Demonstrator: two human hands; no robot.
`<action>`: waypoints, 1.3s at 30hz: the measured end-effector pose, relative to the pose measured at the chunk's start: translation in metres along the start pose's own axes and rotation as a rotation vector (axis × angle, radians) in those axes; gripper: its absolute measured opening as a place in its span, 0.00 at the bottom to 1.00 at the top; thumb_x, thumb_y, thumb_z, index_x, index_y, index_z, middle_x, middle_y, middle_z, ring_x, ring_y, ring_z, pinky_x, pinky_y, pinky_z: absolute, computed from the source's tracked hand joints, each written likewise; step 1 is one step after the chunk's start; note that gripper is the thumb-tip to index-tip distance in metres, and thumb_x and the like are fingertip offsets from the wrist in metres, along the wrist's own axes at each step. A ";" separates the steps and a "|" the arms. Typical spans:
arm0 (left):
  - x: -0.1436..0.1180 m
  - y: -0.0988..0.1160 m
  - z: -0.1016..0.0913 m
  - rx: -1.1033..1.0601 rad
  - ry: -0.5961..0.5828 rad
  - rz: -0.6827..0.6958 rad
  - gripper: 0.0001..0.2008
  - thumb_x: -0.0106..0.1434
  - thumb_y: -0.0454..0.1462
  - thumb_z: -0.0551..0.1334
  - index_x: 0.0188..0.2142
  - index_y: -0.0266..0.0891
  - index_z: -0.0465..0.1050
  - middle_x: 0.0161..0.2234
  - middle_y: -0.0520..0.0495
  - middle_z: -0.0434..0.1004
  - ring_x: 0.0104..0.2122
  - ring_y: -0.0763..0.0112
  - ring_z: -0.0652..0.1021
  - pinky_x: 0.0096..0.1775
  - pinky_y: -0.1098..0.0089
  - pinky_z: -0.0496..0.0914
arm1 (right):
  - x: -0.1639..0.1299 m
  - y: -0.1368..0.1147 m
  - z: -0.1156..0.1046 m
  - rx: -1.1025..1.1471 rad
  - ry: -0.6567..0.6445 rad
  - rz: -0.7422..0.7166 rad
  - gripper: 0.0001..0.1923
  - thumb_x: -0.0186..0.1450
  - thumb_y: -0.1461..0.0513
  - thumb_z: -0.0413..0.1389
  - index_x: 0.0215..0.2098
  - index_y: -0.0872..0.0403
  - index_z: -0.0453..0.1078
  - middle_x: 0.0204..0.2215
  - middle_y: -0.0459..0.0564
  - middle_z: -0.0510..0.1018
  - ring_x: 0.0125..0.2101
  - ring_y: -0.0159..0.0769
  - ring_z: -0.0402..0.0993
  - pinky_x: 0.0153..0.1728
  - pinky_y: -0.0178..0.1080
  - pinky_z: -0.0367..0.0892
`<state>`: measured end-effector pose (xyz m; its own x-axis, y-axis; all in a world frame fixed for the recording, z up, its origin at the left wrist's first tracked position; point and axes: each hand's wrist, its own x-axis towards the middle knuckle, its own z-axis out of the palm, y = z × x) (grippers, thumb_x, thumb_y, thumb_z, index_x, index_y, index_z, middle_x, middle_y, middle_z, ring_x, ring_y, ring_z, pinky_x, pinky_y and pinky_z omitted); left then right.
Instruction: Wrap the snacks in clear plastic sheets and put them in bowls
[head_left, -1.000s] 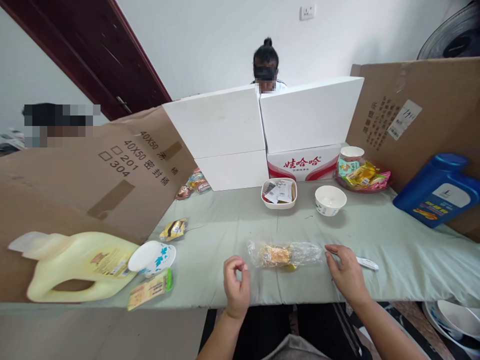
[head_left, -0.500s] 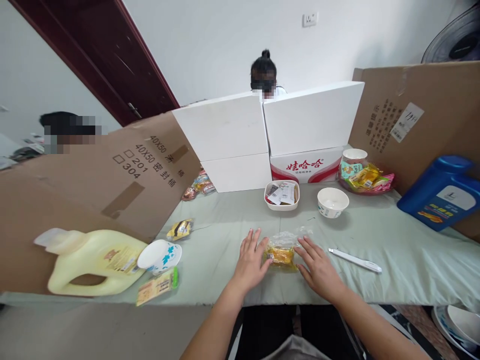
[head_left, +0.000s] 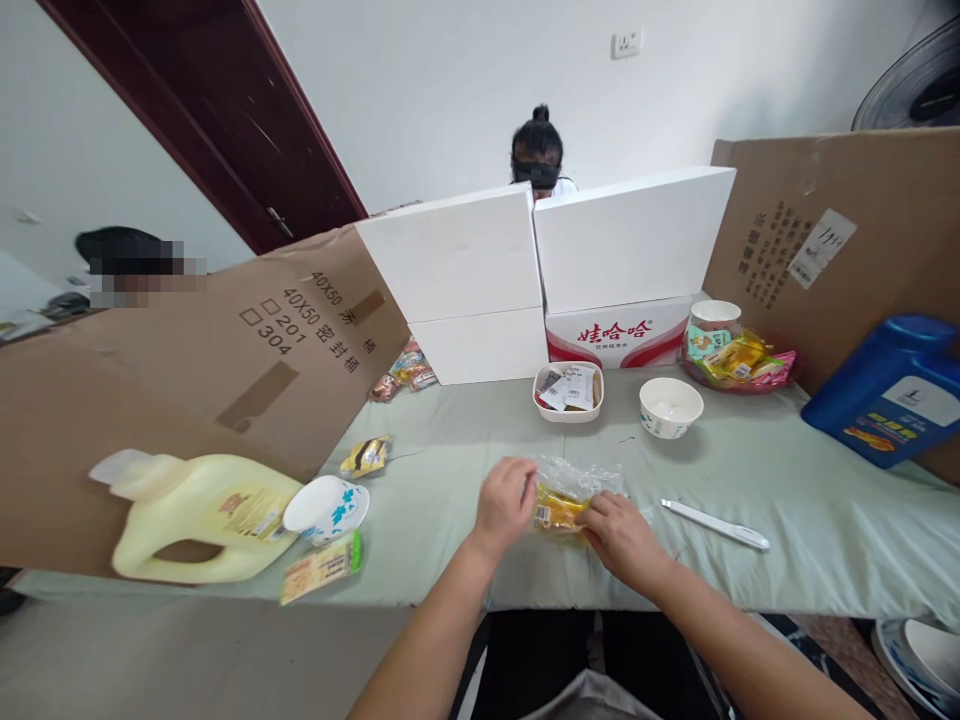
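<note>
A yellow snack packet [head_left: 555,510] with a barcode label lies on the cloth in front of me. A crinkled clear plastic bag [head_left: 577,475] spreads around and behind it. My left hand [head_left: 506,503] is closed at the left side, with its fingertips pinching the edge of the clear plastic. On the other side my right hand [head_left: 621,530] has its fingers closed on the right end of the yellow packet. A white utility knife [head_left: 716,525] lies to the right of my right hand.
A bowl of sachets [head_left: 568,392] and a paper bowl [head_left: 670,408] stand behind. At left are a tipped paper bowl [head_left: 326,508], a yellow detergent jug [head_left: 202,515] and a small yellow packet [head_left: 366,456]. A blue bottle [head_left: 885,390] and a snack basket [head_left: 739,365] stand at right.
Both hands lay spread on either side of the packet; their fingers have now closed. The right hand has moved inward onto the packet, and its barcode label now shows.
</note>
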<state>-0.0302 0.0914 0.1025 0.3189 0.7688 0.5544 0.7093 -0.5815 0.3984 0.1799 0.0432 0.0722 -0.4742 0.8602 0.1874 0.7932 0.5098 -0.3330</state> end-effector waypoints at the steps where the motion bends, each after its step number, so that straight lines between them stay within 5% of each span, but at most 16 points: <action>1: -0.004 0.007 0.001 -0.072 -0.117 0.088 0.11 0.65 0.31 0.53 0.41 0.40 0.72 0.37 0.45 0.77 0.39 0.65 0.76 0.43 0.65 0.71 | -0.007 -0.005 -0.001 0.003 -0.019 -0.070 0.10 0.66 0.66 0.50 0.37 0.51 0.73 0.34 0.50 0.75 0.38 0.39 0.69 0.40 0.40 0.61; 4: -0.017 0.019 0.008 -0.125 -0.390 0.169 0.14 0.65 0.28 0.52 0.43 0.41 0.72 0.42 0.47 0.78 0.43 0.66 0.76 0.47 0.64 0.70 | -0.028 -0.017 -0.004 0.038 -0.154 -0.258 0.07 0.65 0.65 0.52 0.32 0.52 0.71 0.32 0.48 0.75 0.36 0.37 0.70 0.38 0.39 0.61; 7: -0.024 0.020 0.017 0.005 -0.461 0.068 0.14 0.63 0.31 0.57 0.49 0.42 0.70 0.49 0.46 0.75 0.50 0.61 0.72 0.52 0.58 0.66 | -0.036 -0.019 -0.006 0.138 -0.268 -0.252 0.04 0.64 0.62 0.54 0.35 0.51 0.71 0.30 0.46 0.76 0.32 0.35 0.71 0.33 0.36 0.62; 12: -0.023 0.023 0.027 0.122 -0.540 -0.069 0.30 0.55 0.45 0.68 0.55 0.41 0.65 0.52 0.42 0.70 0.52 0.53 0.68 0.53 0.53 0.63 | -0.012 0.009 0.003 0.222 0.016 -0.001 0.14 0.69 0.64 0.44 0.42 0.53 0.71 0.36 0.51 0.77 0.34 0.35 0.73 0.35 0.37 0.67; 15: -0.019 0.031 0.031 0.174 -0.557 -0.121 0.25 0.55 0.48 0.67 0.49 0.39 0.70 0.45 0.42 0.73 0.48 0.52 0.69 0.50 0.54 0.64 | 0.005 0.032 0.020 0.164 0.167 -0.034 0.18 0.67 0.67 0.44 0.50 0.53 0.69 0.46 0.55 0.75 0.47 0.40 0.71 0.46 0.44 0.67; 20: -0.013 0.025 0.026 0.151 -0.637 -0.204 0.19 0.50 0.44 0.69 0.40 0.40 0.74 0.40 0.44 0.73 0.45 0.53 0.70 0.46 0.58 0.64 | 0.008 0.052 0.052 -0.069 0.165 -0.004 0.22 0.67 0.66 0.47 0.59 0.54 0.64 0.59 0.54 0.68 0.60 0.47 0.60 0.57 0.53 0.58; 24: 0.008 -0.006 0.013 -0.217 -0.784 -0.387 0.18 0.46 0.44 0.70 0.34 0.38 0.73 0.32 0.48 0.75 0.35 0.61 0.74 0.38 0.65 0.67 | 0.005 0.053 0.060 -0.166 0.149 -0.008 0.23 0.67 0.64 0.48 0.60 0.53 0.64 0.61 0.53 0.65 0.61 0.47 0.58 0.58 0.51 0.55; 28: 0.061 -0.041 0.009 -0.627 -0.541 -0.653 0.24 0.48 0.53 0.68 0.34 0.35 0.72 0.30 0.46 0.77 0.29 0.67 0.77 0.32 0.70 0.67 | 0.007 0.050 0.058 -0.189 0.145 -0.007 0.23 0.66 0.63 0.49 0.60 0.52 0.64 0.60 0.52 0.66 0.60 0.46 0.61 0.58 0.49 0.55; 35: 0.185 -0.076 0.040 -0.326 -0.253 -0.688 0.22 0.59 0.52 0.62 0.40 0.35 0.72 0.40 0.40 0.79 0.41 0.60 0.78 0.39 0.69 0.68 | 0.007 0.053 0.059 -0.153 0.141 0.009 0.25 0.65 0.63 0.49 0.61 0.50 0.62 0.60 0.51 0.66 0.59 0.43 0.61 0.59 0.47 0.52; 39: 0.213 -0.072 0.054 -0.148 -0.260 -0.626 0.19 0.57 0.45 0.65 0.44 0.35 0.72 0.46 0.36 0.77 0.50 0.54 0.74 0.47 0.65 0.66 | 0.006 0.053 0.058 -0.124 0.125 0.014 0.25 0.66 0.61 0.49 0.61 0.49 0.62 0.61 0.51 0.66 0.60 0.43 0.60 0.59 0.47 0.52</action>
<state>0.0205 0.3119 0.1521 0.0313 0.9995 0.0022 0.7213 -0.0241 0.6922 0.1966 0.0748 0.0025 -0.4176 0.8580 0.2990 0.8441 0.4881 -0.2217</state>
